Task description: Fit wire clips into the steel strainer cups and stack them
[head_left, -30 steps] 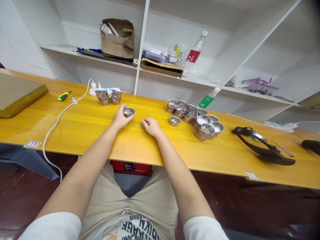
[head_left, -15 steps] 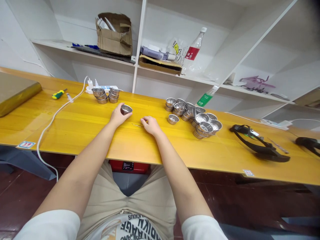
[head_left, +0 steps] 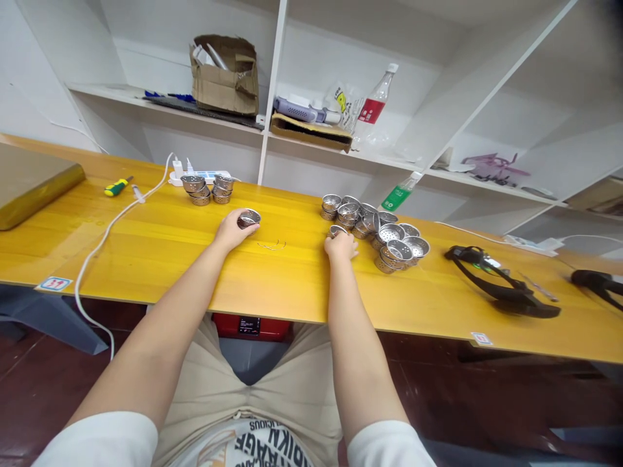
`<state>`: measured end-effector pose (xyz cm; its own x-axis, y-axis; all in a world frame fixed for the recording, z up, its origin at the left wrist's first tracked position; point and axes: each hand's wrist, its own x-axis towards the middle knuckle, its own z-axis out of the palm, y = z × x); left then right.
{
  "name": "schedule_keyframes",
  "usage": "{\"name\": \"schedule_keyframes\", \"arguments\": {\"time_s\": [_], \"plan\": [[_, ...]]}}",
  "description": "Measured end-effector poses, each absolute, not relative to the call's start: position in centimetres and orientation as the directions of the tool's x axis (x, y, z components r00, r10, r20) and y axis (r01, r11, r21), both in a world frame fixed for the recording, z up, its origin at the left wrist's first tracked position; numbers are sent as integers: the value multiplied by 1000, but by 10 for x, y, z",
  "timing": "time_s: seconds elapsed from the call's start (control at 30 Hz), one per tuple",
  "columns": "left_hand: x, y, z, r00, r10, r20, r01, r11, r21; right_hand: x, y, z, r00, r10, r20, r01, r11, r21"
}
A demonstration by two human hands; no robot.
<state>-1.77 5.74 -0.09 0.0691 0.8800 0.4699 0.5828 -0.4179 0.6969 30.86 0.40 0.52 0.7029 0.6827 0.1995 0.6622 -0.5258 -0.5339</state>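
My left hand (head_left: 232,231) grips a small perforated metal strainer basket (head_left: 250,217) by its side, low over the table. To the right, my right hand (head_left: 341,248) has its fingers at a single strainer basket (head_left: 337,230), covering most of it; its thumb and fingers appear to hold the basket. Between my hands, thin bent wire pieces (head_left: 272,246) lie on the wooden table. Just beyond the right hand stands a cluster of stacked strainer baskets (head_left: 390,233). Two more short stacks of strainer baskets (head_left: 195,188) are at the back left.
A green-and-yellow screwdriver (head_left: 117,187), a white cable (head_left: 104,250) and a power strip (head_left: 209,175) lie at the left. A green-labelled bottle (head_left: 398,196) stands behind the cluster. A black head strap device (head_left: 506,285) lies at the right. White shelves (head_left: 311,162) rise behind.
My right hand has left the wire pieces and moved right to the single strainer basket. The wires now lie free on the table. My left hand still holds its basket.
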Motion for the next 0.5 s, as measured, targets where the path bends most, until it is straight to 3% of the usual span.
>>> {"name": "schedule_keyframes", "arguments": {"time_s": [0.07,0.27,0.5], "plan": [[-18,57,-1,72,880,470,583,-419,696,310,5,3,696,706,132,652,-544,-527],[-19,54,-1,115,866,486,609,-448,654,291,3,10,608,779,157,734,-474,-487],[-19,54,-1,81,883,463,616,-409,673,264,3,17,476,843,250,759,-250,-602]]}}
